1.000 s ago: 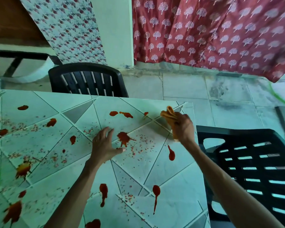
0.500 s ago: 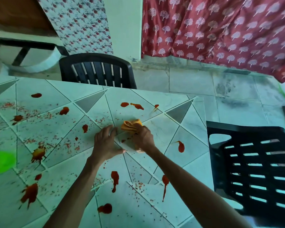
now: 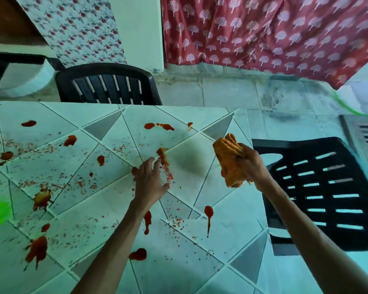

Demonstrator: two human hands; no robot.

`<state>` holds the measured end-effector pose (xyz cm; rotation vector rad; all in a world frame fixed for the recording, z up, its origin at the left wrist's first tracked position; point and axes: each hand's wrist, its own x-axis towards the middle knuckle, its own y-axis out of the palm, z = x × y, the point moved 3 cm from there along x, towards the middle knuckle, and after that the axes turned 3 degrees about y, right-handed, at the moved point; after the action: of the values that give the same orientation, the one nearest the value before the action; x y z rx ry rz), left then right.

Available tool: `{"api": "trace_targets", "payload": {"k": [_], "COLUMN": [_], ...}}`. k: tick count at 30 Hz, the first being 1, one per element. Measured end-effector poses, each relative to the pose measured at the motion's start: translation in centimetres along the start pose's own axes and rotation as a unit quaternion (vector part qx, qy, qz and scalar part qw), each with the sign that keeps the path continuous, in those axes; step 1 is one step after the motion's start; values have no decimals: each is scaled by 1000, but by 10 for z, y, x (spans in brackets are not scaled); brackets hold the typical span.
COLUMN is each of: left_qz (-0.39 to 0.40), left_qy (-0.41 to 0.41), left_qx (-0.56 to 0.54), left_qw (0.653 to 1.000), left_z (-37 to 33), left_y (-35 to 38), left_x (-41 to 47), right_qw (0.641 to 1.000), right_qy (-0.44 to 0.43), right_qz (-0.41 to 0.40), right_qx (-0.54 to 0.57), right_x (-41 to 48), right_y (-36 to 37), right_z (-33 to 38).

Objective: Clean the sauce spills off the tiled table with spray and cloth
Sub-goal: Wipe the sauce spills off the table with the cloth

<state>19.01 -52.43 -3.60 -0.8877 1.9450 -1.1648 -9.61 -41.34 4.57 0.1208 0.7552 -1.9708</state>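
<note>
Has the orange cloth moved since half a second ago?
Yes. The crumpled orange cloth, gripped by the right hand, has swung right, away from the smeared sauce blob towards the tiled table's right edge.

Glossy tiled table [image 3: 200, 240], soft cloth [image 3: 228, 160], black plastic chair [image 3: 327, 187].

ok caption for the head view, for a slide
Right hand holds a stained orange cloth above the spattered tiled table; left hand rests beside a sauce smear.
</note>
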Motion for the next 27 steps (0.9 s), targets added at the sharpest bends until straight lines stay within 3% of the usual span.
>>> {"api": "trace_targets", "payload": {"k": [3,5,8,13,19,22,27], "left_qz": [7,6,8,29,21,25,41], "left_qy": [4,20,51,34,2,0,5], "left_qx": [-6,-7,11,29,38,46,47], "left_qw": [1000,1000,999,999,999,999,998], "left_z": [-6,-9,-14,-10,9,13,6], "left_y": [6,11,16,19,22,23,23], "left_x": [-7,-13,-24,-38,-52,-55,-58], "right_qw": [994,988,993,998,990,984,988], "right_qy": [44,82,82,56,48,27,12], "right_qz": [-103,-131,-64,-19,130,174,139], "right_qx": [-17,-10,55,8,-10,33,63], "right_x": [-9,-9,-4,-5,-33,-53,-78], "right_y": [-23,-23,6,79,165,162,103], "right_z": [-29,-50,-66,-38,-7,8,-9]}}
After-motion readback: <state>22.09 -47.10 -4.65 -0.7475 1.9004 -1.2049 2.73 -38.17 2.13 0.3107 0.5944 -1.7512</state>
